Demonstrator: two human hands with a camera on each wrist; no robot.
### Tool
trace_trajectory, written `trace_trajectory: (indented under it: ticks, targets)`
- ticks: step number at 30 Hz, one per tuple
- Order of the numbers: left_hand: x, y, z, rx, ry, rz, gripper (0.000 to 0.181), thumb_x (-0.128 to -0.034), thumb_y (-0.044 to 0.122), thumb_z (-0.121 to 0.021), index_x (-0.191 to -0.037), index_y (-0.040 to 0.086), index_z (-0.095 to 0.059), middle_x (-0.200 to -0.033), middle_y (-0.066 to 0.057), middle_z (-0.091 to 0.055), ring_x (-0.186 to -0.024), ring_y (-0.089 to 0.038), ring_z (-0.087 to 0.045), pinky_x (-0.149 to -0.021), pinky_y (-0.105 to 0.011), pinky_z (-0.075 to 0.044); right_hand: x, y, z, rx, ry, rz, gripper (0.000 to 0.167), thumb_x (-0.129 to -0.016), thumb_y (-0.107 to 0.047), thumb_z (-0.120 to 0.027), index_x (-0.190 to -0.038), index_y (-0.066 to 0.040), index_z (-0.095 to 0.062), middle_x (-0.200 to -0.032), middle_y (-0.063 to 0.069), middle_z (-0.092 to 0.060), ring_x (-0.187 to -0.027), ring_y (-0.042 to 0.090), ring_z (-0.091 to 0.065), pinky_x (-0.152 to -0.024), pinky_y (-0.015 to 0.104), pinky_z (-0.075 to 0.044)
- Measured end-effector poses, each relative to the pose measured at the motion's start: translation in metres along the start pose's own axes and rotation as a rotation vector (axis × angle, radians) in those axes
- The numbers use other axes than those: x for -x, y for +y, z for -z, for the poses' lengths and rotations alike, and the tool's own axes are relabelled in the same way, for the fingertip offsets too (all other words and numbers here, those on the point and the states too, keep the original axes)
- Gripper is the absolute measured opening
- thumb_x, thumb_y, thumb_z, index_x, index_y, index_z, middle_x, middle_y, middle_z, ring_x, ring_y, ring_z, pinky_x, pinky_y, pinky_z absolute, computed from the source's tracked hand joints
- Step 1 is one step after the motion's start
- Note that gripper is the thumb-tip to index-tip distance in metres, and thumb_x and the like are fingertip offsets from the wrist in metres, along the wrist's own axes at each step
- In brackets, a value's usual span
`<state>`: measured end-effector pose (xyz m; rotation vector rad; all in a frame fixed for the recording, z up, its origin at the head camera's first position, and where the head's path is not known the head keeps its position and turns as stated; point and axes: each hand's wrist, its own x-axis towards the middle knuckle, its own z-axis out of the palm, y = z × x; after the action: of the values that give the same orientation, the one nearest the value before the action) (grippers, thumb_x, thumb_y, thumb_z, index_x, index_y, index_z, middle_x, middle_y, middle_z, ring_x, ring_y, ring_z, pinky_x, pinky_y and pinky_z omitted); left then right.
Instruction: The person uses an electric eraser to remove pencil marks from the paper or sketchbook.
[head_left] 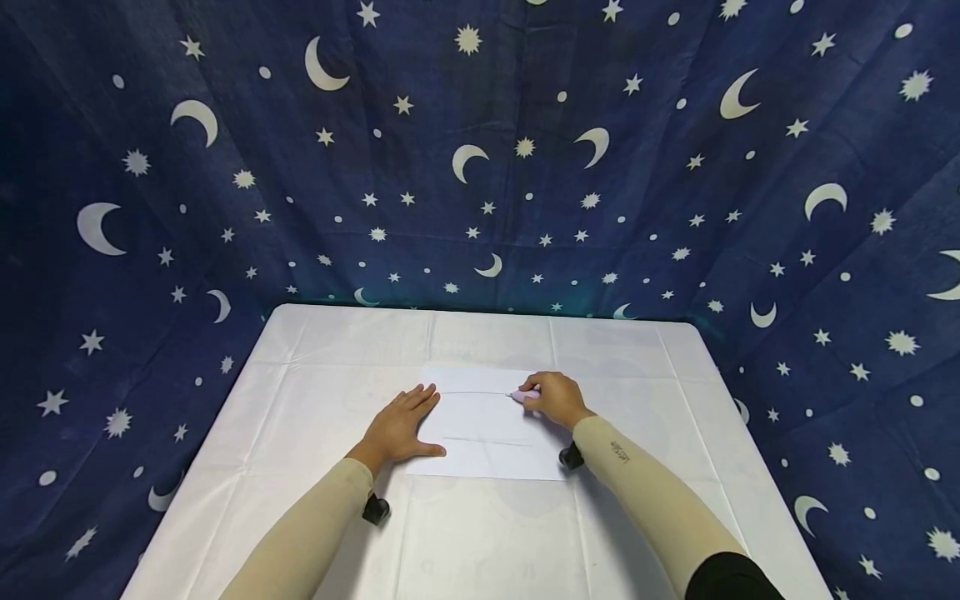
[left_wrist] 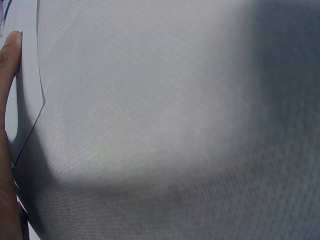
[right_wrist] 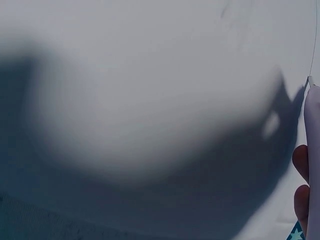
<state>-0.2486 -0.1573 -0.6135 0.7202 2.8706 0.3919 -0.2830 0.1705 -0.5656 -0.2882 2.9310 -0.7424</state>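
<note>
A white sheet of paper [head_left: 480,463] lies on the white-covered table. My left hand [head_left: 401,425] rests on its left side, fingers straight and thumb spread away from them. With my right hand [head_left: 559,399] I grip a lilac craft knife [head_left: 523,395], its small tip touching the upper right part of the sheet. A thin dark line [head_left: 472,392] runs leftward from that tip; a fainter line [head_left: 487,442] crosses lower down. In the right wrist view the knife [right_wrist: 313,135] shows a short grey tip, with fingertips against its body. The left wrist view catches only part of the left hand.
The white cloth [head_left: 487,542] on the table has fold creases. Dark blue curtains [head_left: 420,225] with moons and stars surround its back and sides. Small black cameras [head_left: 376,510] sit under both wrists.
</note>
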Motion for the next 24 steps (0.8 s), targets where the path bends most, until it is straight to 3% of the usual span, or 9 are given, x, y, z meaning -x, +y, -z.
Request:
trace_trajectory:
  ticks: [24]
  targets:
    - [-0.0003, 0.0004, 0.0002, -0.005, -0.002, 0.002, 0.111, -0.0699, 0.081, -0.064, -0.155, 0.016, -0.033, -0.163, 0.002, -0.024, -0.152, -0.022, -0.017, -0.124, -0.044, -0.016, -0.0022, 0.0025, -0.0007, 0.024, 0.006, 0.003, 0.019, -0.079, -0.021, -0.082, -0.097, -0.018, -0.078, -0.108, 0.002, -0.073, -0.096, 0.020, -0.066, -0.088, 0.040, -0.053]
